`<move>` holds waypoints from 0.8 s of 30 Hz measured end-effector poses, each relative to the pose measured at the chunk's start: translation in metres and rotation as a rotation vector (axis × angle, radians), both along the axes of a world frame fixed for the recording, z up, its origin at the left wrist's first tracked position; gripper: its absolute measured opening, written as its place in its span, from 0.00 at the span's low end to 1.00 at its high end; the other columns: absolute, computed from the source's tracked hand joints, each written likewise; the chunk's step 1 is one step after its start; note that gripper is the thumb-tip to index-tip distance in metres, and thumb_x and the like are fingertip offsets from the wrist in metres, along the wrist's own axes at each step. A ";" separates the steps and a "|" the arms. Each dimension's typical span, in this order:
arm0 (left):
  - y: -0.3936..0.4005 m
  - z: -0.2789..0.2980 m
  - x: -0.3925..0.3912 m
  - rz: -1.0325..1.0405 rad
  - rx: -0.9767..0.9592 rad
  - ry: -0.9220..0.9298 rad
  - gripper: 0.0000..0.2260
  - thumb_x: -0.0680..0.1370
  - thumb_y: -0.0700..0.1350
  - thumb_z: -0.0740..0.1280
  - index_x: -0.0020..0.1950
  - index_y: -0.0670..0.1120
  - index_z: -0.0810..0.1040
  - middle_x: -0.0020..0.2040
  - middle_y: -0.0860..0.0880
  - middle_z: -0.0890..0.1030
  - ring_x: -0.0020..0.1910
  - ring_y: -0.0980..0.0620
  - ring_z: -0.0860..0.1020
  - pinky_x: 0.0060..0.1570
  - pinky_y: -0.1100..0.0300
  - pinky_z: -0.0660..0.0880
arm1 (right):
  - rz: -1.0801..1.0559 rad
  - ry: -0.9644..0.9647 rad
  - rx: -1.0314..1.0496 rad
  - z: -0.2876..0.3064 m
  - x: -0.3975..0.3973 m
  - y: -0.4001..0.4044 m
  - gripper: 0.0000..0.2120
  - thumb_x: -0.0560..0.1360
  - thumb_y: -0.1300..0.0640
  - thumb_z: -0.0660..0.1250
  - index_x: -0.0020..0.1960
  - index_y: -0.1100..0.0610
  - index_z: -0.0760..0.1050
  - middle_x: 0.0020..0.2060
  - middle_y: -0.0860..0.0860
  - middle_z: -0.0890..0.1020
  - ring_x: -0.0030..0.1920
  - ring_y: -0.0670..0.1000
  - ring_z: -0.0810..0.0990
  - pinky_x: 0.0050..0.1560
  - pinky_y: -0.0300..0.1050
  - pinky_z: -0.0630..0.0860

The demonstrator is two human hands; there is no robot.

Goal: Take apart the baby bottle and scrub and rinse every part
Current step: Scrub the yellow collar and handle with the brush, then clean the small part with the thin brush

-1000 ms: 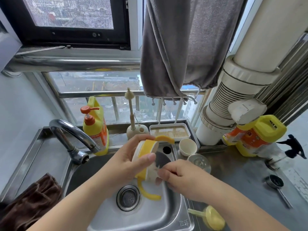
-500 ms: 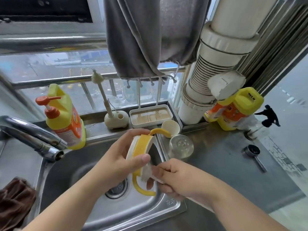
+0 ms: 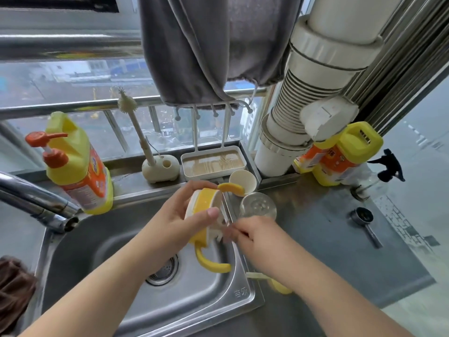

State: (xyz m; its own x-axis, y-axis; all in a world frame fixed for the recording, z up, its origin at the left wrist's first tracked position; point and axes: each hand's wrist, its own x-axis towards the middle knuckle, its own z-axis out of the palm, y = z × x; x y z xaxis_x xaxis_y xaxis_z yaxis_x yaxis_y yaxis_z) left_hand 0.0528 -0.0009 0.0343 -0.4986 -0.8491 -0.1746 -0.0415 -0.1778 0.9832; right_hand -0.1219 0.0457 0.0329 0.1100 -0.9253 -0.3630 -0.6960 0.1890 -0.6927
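left hand (image 3: 179,222) fingers gripping yellow handle ring (image 3: 206,210) above sink (image 3: 102,244) | right hand (image 3: 252,235) fingers pinching small brush (image 3: 220,233) (blurred) under ring | risk: wet ring may be slipping, dropping into sink

We only get the one view here, a wide-angle head cam looking forward and down at the steel sink (image 3: 233,297) from pretty close up. It's facing the window ledge, with the faucet (image 3: 36,203) curving in at our left edge and the counter (image 3: 328,239) off to the right, edges bent by the lens.
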 end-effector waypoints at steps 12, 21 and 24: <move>0.005 -0.056 -0.016 -0.291 -0.481 -0.504 0.33 0.62 0.60 0.75 0.61 0.72 0.62 0.56 0.66 0.69 0.55 0.67 0.70 0.52 0.74 0.67 | -0.503 0.086 0.115 -0.063 -0.068 0.093 0.15 0.79 0.49 0.59 0.35 0.48 0.77 0.22 0.45 0.75 0.27 0.41 0.72 0.34 0.37 0.69; 0.014 -0.134 -0.112 -0.507 -1.416 -0.695 0.39 0.59 0.55 0.78 0.68 0.55 0.68 0.58 0.41 0.71 0.54 0.42 0.73 0.49 0.54 0.77 | -0.872 0.068 -0.043 -0.082 -0.109 0.134 0.14 0.78 0.51 0.61 0.36 0.45 0.77 0.22 0.41 0.75 0.32 0.45 0.76 0.32 0.31 0.67; 0.016 -0.157 -0.126 -0.505 -1.410 -0.711 0.40 0.60 0.48 0.79 0.70 0.53 0.67 0.61 0.39 0.69 0.59 0.40 0.68 0.53 0.51 0.75 | -0.837 0.041 0.010 -0.094 -0.110 0.129 0.12 0.78 0.49 0.60 0.37 0.43 0.76 0.23 0.41 0.75 0.32 0.43 0.74 0.32 0.33 0.66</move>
State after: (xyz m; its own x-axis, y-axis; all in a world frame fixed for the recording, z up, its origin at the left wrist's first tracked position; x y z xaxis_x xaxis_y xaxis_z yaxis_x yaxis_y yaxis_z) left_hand -0.0734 0.0153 -0.1231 -0.9173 -0.3155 0.2429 -0.2972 0.9485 0.1097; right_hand -0.2321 0.1747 -0.0607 -0.6256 -0.6921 -0.3602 -0.3476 0.6605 -0.6655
